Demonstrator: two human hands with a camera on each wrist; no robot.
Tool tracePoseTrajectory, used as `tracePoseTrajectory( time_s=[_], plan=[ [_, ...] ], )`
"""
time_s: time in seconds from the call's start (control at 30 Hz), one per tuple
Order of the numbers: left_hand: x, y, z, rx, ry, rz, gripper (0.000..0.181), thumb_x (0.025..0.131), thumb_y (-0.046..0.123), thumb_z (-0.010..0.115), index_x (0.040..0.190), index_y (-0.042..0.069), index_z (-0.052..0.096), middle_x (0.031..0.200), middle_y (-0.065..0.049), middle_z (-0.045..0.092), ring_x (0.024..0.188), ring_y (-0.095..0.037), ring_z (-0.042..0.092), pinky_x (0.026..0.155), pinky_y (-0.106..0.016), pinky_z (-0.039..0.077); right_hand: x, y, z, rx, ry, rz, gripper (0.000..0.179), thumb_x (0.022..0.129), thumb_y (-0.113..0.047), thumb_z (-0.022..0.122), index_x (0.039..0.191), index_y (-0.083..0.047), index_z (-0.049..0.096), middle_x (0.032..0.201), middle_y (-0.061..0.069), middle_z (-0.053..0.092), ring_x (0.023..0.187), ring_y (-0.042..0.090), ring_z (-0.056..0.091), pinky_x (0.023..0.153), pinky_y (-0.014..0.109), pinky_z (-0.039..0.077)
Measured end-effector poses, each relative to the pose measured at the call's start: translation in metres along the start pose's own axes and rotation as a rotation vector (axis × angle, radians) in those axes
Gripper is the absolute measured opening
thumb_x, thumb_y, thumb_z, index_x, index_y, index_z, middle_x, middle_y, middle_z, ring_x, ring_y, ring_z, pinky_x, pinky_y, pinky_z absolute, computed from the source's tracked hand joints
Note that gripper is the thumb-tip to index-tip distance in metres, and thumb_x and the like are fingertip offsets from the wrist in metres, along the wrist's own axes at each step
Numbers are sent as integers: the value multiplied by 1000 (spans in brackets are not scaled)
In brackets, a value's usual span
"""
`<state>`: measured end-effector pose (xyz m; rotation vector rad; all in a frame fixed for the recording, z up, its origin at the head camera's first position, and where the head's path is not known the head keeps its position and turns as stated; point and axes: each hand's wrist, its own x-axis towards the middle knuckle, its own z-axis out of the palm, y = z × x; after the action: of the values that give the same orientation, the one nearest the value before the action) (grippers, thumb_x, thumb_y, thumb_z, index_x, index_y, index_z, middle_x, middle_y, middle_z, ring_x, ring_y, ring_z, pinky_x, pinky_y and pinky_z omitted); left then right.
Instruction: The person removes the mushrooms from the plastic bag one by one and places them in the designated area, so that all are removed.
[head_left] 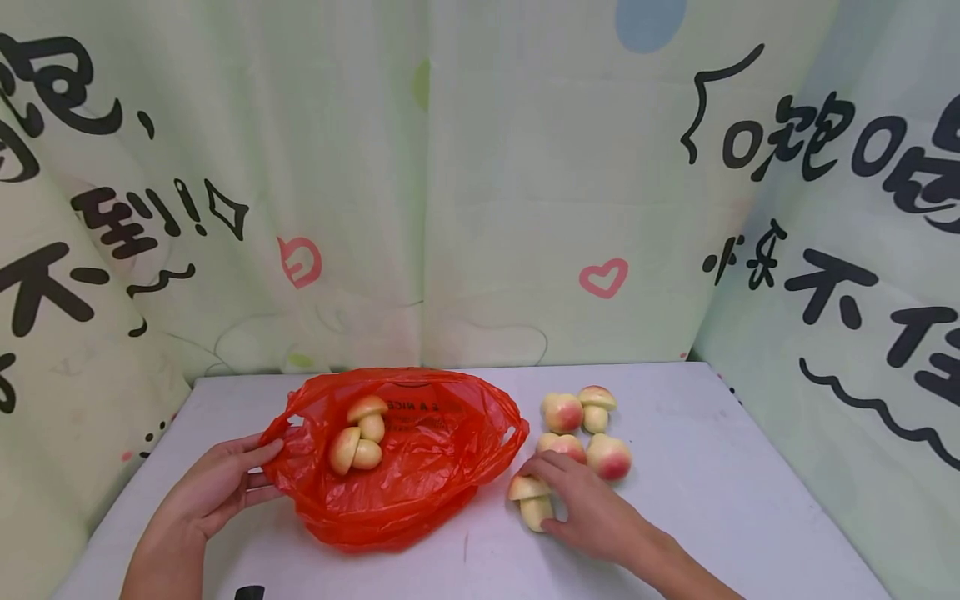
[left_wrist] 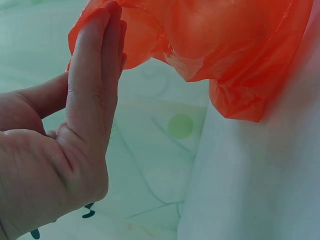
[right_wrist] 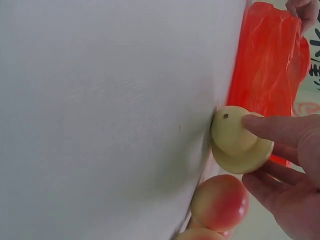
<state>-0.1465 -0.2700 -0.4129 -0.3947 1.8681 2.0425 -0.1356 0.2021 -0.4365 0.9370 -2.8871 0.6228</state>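
My left hand [head_left: 217,483] pinches the left handle side of a red plastic bag [head_left: 420,500] between thumb and fingers. The bag lies with its mouth spread wide. Two toy-like mushrooms with tan caps, one upper mushroom [head_left: 367,417] and one lower mushroom [head_left: 345,452], lie inside it. Just right of the bag, my right hand [head_left: 592,508] holds another mushroom [head_left: 534,510], which lies on the table. In the right wrist view, the thumb rests on the pale stem of that mushroom [right_wrist: 232,135] and the fingers reach round its cap.
Beyond my right hand sit three pink-and-cream peaches: a back peach [head_left: 561,412], a middle peach [head_left: 562,446] and a right peach [head_left: 609,458]. A mushroom [head_left: 597,408] stands behind them. A small black object [head_left: 249,592] shows at the white table's [head_left: 712,467] near edge. Printed curtains [head_left: 510,183] enclose the table.
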Motion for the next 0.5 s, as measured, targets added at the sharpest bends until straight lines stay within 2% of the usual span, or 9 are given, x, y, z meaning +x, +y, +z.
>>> tracePoseTrajectory(
  time_s=[0.33, 0.5],
  plan=[
    [0, 0, 0, 5, 5, -1, 69, 108, 28, 57, 163, -1, 25, 106, 6, 75, 96, -19, 78, 87, -38, 64, -4, 3, -3, -2, 32, -31, 52, 78, -5, 86, 124, -20, 68, 124, -10, 64, 127, 17, 57, 102, 40, 58],
    [0, 0, 1, 9, 6, 5, 69, 108, 28, 57, 162, -1, 26, 106, 6, 74, 95, -18, 78, 87, -38, 64, -6, 7, -3, -53, 68, -78, 57, 73, -3, 89, 125, -14, 67, 124, -6, 64, 122, 19, 58, 99, 41, 58]
  ],
)
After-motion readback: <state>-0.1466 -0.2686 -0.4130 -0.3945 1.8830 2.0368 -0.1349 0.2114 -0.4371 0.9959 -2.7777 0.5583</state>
